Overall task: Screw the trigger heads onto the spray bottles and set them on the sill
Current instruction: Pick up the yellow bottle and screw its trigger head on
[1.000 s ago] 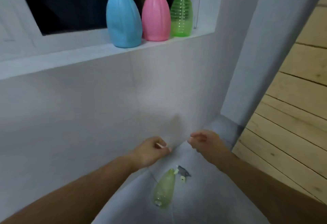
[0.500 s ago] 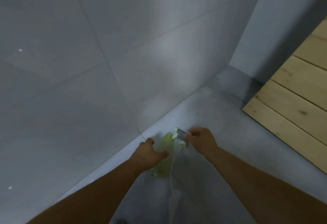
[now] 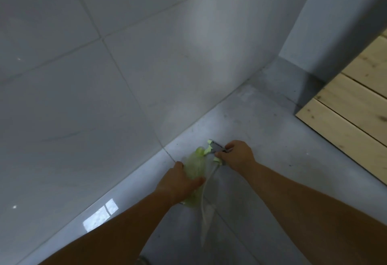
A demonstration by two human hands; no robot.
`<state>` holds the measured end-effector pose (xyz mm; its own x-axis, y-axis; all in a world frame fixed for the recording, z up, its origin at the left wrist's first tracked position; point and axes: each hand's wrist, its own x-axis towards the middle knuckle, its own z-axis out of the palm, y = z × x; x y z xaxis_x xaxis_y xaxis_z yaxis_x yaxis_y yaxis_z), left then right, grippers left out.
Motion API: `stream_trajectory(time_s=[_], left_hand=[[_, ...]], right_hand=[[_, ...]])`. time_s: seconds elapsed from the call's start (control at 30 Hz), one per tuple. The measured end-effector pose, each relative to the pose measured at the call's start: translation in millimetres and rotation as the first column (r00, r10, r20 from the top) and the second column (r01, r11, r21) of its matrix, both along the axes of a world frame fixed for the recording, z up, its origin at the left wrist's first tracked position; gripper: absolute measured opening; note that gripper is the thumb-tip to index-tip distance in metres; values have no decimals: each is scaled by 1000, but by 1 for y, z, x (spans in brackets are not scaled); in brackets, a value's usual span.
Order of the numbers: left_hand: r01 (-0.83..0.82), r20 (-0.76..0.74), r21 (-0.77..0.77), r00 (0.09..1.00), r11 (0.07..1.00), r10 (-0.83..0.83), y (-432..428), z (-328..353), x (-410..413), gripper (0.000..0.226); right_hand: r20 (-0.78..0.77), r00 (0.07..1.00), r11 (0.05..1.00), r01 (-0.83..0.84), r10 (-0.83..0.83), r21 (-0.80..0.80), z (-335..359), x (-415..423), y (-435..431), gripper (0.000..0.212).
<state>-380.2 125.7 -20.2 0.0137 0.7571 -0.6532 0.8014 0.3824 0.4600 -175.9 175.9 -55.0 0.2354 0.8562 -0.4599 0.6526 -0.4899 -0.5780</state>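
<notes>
A pale green spray bottle (image 3: 193, 168), lying on the floor (image 3: 272, 160) at its wall edge, is being gripped by the left hand (image 3: 180, 183). Its trigger head (image 3: 215, 149) is being pinched by the right hand (image 3: 238, 156).

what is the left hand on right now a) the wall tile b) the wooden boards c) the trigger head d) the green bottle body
d: the left hand lies on the green bottle on the floor, while the right hand pinches the trigger head.
</notes>
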Motion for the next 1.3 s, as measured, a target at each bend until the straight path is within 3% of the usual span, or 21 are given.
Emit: stream_trajectory(time_s=[0.17,0.27,0.37,0.47,0.57,0.7,0.77,0.9,1.03,1.13,1.3], left_hand=[[-9,21,1,1000,1000,9,-7,0,-9,91],[-11,38,13,999,1000,11,-10,5,-11,90],[-23,112,26,993,999,20,-7,17,-13,87],[-12,186,60,983,998,1,-3,48,-12,83],[9,250,106,968,994,-36,-3,91,-7,77],[71,284,211,950,975,-131,-5,166,3,70],[125,257,286,945,950,-202,-9,207,8,78],[187,208,401,935,897,-287,-32,284,18,76],[174,234,470,921,865,-312,-66,332,19,66],[173,235,494,917,852,-322,-88,345,13,59],[171,234,526,913,833,-335,-108,352,13,63]], right_hand=[[-141,989,995,43,-55,-85,-3,-7,-1,38],[-309,932,978,154,-190,-139,6,-9,-3,32],[-426,881,976,150,-205,-160,27,-3,-6,22],[-458,860,974,191,-226,-122,67,17,-11,19],[-493,829,962,261,-265,-78,119,38,-15,34],[-560,799,951,305,-221,59,212,60,-38,28],[-604,771,928,349,-203,134,255,70,-56,24],[-650,748,836,438,-135,330,338,90,-91,19],[-697,708,657,578,-109,484,416,108,-125,21],[-783,615,534,695,-93,482,458,119,-158,18],[-839,538,466,765,-83,445,476,128,-203,26]])
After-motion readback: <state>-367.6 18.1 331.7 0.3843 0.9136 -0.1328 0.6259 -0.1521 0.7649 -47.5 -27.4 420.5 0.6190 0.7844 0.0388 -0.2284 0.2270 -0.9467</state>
